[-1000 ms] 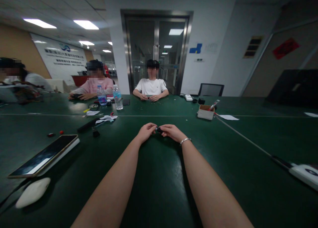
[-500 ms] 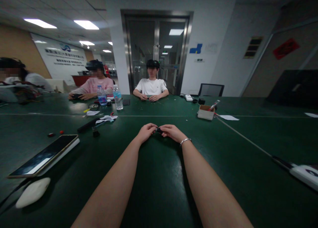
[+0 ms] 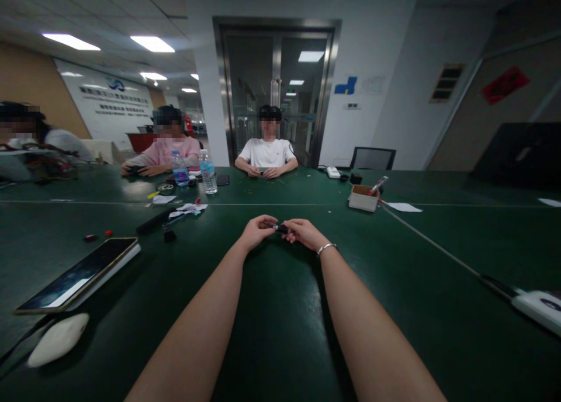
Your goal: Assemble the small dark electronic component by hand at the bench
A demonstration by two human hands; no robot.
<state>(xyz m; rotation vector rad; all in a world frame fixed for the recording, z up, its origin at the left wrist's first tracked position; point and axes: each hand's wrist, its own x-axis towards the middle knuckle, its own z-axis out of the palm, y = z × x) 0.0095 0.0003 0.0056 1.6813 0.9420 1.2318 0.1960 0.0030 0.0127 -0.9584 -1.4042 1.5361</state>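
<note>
A small, dark, stubby object (image 3: pixel 283 229) with a pale left end is held between my hands, just over the green table (image 3: pixel 280 308). Its exact kind is too small to make out. My right hand (image 3: pixel 305 232), a silver bracelet at its wrist, pinches the dark body between thumb and fingers. At the pale end, my left hand (image 3: pixel 257 232) is curled, thumb and fingertips closed on it. The left fingers partly hide that end.
Left lie a phone (image 3: pixel 81 273) on a white box, a white rounded object (image 3: pixel 59 339) and a black bar (image 3: pixel 155 219). Farther back are bottles (image 3: pixel 208 173) and papers (image 3: pixel 189 209). An open small box (image 3: pixel 363 198) stands right. Other people sit across the table.
My left fingers have loosened and shifted slightly left, so more of the object shows. My right fingers have spread a little around the dark body.
</note>
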